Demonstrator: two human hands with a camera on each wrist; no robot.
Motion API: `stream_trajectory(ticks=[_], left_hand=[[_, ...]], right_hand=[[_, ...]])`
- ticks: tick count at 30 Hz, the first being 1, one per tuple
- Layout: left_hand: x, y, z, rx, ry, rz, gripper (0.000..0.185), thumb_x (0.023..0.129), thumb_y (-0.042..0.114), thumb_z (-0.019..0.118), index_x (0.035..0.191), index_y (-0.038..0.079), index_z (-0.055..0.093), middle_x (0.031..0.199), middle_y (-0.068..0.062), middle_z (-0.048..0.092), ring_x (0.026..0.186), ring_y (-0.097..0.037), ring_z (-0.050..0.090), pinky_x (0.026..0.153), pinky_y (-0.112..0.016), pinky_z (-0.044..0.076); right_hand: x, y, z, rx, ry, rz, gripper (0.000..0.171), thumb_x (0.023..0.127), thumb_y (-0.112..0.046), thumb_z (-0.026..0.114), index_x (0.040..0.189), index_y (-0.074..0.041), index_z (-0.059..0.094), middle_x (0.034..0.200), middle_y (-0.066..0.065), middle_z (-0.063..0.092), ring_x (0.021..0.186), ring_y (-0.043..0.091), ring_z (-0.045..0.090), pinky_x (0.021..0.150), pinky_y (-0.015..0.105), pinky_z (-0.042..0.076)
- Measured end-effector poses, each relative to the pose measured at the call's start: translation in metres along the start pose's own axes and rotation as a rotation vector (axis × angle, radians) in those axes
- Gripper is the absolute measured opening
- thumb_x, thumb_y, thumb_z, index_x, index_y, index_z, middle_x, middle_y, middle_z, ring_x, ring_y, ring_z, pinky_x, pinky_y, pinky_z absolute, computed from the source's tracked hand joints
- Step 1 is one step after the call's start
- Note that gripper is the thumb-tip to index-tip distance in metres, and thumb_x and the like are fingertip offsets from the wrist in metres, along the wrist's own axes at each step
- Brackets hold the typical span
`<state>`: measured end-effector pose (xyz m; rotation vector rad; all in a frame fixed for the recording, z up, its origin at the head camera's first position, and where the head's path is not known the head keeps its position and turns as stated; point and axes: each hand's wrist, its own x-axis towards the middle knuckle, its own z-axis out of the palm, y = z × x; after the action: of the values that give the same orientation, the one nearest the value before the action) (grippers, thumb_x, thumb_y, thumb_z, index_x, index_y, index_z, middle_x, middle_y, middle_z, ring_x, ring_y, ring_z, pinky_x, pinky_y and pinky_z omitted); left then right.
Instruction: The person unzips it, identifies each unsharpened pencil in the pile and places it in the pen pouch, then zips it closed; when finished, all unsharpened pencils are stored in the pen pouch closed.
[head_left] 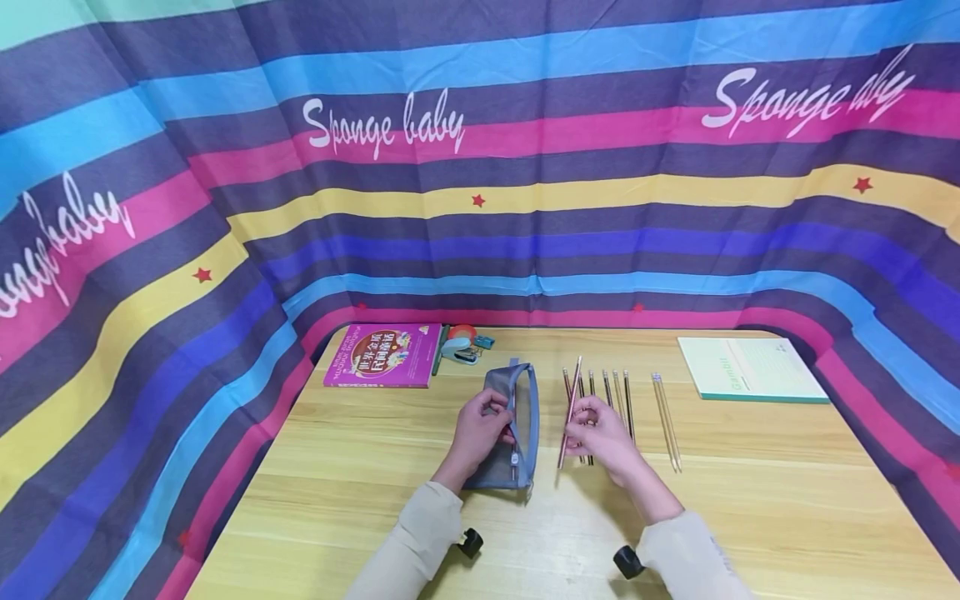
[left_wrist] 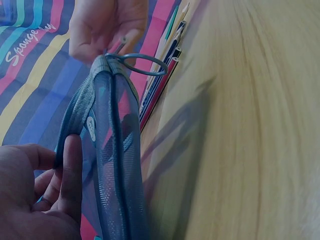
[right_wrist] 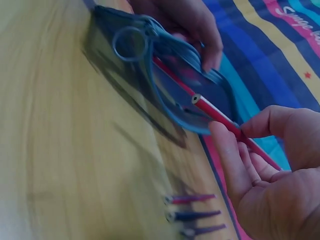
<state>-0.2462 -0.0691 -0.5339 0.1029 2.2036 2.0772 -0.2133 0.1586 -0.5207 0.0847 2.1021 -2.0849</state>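
pencil case [head_left: 508, 429]: lower end hidden under left hand [head_left: 477, 435]; cut off by bottom edge in left wrist view | pencil [right_wrist: 227, 121]: far end hidden behind right hand [right_wrist: 272, 180] | pencils [right_wrist: 192, 215] on bench [right_wrist: 75, 165]: blurred, cut by edge | book [head_left: 384, 354]: title too small to read

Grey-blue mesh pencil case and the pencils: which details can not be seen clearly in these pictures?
- Inside of the grey-blue mesh pencil case: head view, hidden by its fabric and the left hand.
- Small items behind the pink book: head view, too small.
- Far end of the red pencil: right wrist view, covered by the right hand.
- Lying pencils: blurred.
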Motion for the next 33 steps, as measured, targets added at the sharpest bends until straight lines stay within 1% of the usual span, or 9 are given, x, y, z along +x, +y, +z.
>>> stream_trajectory(ticks=[5,8,13,18,22,25,27,30,33], left_hand=[[-0.001,0.0,0.002,-0.027,-0.008,0.002,0.017,0.09,-0.003,0.066,0.106,-0.006,0.062,0.083,-0.006,0.063,0.059,-0.012,0.065,0.057,-0.032,0.067],[-0.001,0.001,0.003,-0.026,-0.008,0.001,0.017,0.091,-0.002,0.066,0.108,-0.006,0.062,0.083,-0.005,0.063,0.058,-0.012,0.065,0.057,-0.032,0.066],[-0.001,0.001,0.005,-0.001,0.002,0.006,0.017,0.092,-0.003,0.065,0.108,-0.006,0.062,0.083,-0.004,0.062,0.058,-0.012,0.064,0.056,-0.032,0.066],[0.0,0.0,0.007,0.022,0.009,0.021,0.016,0.091,-0.006,0.062,0.107,-0.01,0.061,0.083,-0.007,0.062,0.056,-0.013,0.063,0.057,-0.037,0.067],[0.0,0.001,0.008,0.014,0.01,0.023,0.017,0.091,-0.006,0.062,0.107,-0.01,0.061,0.084,-0.008,0.063,0.056,-0.011,0.063,0.057,-0.034,0.067],[0.0,0.0,0.008,-0.006,0.011,0.032,0.018,0.091,-0.005,0.063,0.108,-0.01,0.061,0.085,-0.007,0.063,0.056,-0.01,0.063,0.055,-0.03,0.066],[0.0,-0.001,0.007,-0.006,0.012,0.034,0.018,0.091,-0.005,0.063,0.108,-0.01,0.061,0.085,-0.008,0.063,0.056,-0.011,0.063,0.055,-0.03,0.065],[-0.006,0.011,0.009,0.002,0.015,0.039,0.017,0.091,-0.005,0.062,0.107,-0.011,0.06,0.084,-0.008,0.063,0.057,-0.011,0.063,0.055,-0.031,0.066],[-0.008,0.012,0.01,0.034,0.027,0.042,0.016,0.091,-0.005,0.062,0.107,-0.01,0.06,0.085,-0.013,0.064,0.057,-0.011,0.063,0.055,-0.03,0.065]], right_hand=[[0.004,0.005,0.011,0.025,0.0,0.008,0.033,0.089,0.011,0.059,0.12,0.007,0.046,0.101,0.012,0.056,0.075,0.022,0.065,0.073,0.037,0.069],[0.006,0.006,0.017,0.034,-0.001,0.009,0.031,0.09,0.011,0.059,0.119,0.007,0.047,0.102,0.014,0.056,0.078,0.023,0.066,0.075,0.038,0.069],[0.008,0.007,0.028,0.03,-0.018,0.004,0.026,0.092,0.01,0.059,0.115,0.006,0.047,0.102,0.015,0.056,0.079,0.024,0.067,0.078,0.04,0.069],[0.008,0.01,0.036,0.017,-0.029,-0.005,0.025,0.092,0.01,0.059,0.113,0.006,0.047,0.101,0.016,0.057,0.078,0.024,0.069,0.078,0.04,0.069],[0.009,0.012,0.04,0.015,-0.042,-0.006,0.027,0.091,0.01,0.061,0.114,0.006,0.048,0.1,0.016,0.058,0.076,0.024,0.069,0.077,0.039,0.069],[0.01,0.014,0.044,0.008,-0.053,0.009,0.027,0.091,0.008,0.062,0.114,0.005,0.049,0.1,0.016,0.06,0.075,0.024,0.069,0.076,0.039,0.069],[0.01,0.015,0.045,0.003,-0.061,0.019,0.027,0.091,0.008,0.063,0.114,0.005,0.05,0.099,0.016,0.06,0.076,0.023,0.068,0.076,0.039,0.069],[0.009,0.016,0.047,0.004,-0.078,0.028,0.027,0.092,0.008,0.062,0.115,0.005,0.049,0.099,0.016,0.06,0.078,0.023,0.067,0.077,0.04,0.068],[0.007,0.016,0.048,0.004,-0.093,0.024,0.028,0.092,0.006,0.063,0.117,0.006,0.049,0.1,0.016,0.06,0.079,0.023,0.067,0.078,0.04,0.068]])
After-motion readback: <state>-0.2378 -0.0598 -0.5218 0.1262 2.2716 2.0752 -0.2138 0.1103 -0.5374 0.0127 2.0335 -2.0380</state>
